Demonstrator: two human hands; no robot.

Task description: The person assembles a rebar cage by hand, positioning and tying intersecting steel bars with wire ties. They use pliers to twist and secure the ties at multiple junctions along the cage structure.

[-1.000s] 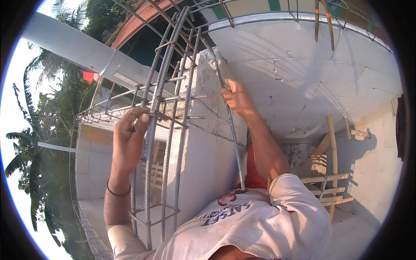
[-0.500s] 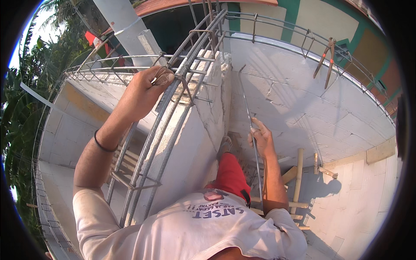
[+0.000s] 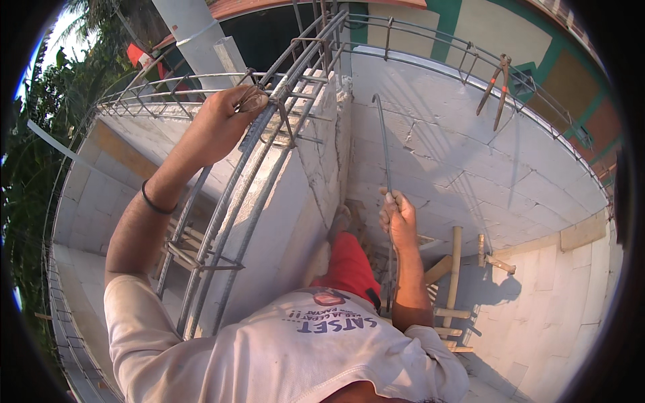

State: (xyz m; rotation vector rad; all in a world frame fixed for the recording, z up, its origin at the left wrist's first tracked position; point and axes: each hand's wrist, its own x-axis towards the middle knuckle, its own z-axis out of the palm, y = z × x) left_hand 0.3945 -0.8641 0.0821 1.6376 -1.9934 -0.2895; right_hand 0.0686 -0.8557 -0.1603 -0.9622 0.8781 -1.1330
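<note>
My left hand (image 3: pixel 232 114) is closed on a small coil of tie wire (image 3: pixel 251 101), its fingertips against the long rebar cage (image 3: pixel 250 144) that runs along the wall top. My right hand (image 3: pixel 399 216) grips a thin steel rod (image 3: pixel 385 148), held nearly upright over the inside of the wall corner. The rod's upper end bends over in a short hook; its lower part passes down beside my forearm. Square stirrups (image 3: pixel 285 127) tie the cage's bars together where the two walls meet.
Red-handled pincers (image 3: pixel 494 94) hang on the rebar cage over the right-hand block wall (image 3: pixel 430 134). Bamboo poles (image 3: pixel 455 269) form a scaffold below right, with a hammer (image 3: pixel 500 263) near it. A grey pillar (image 3: pixel 188 30) stands behind the corner.
The rod has turned and come more upright, so its hooked end shows clearly. My right fingers, partly extended before, have wrapped round it. My left hand stays by the cage with the wire.
</note>
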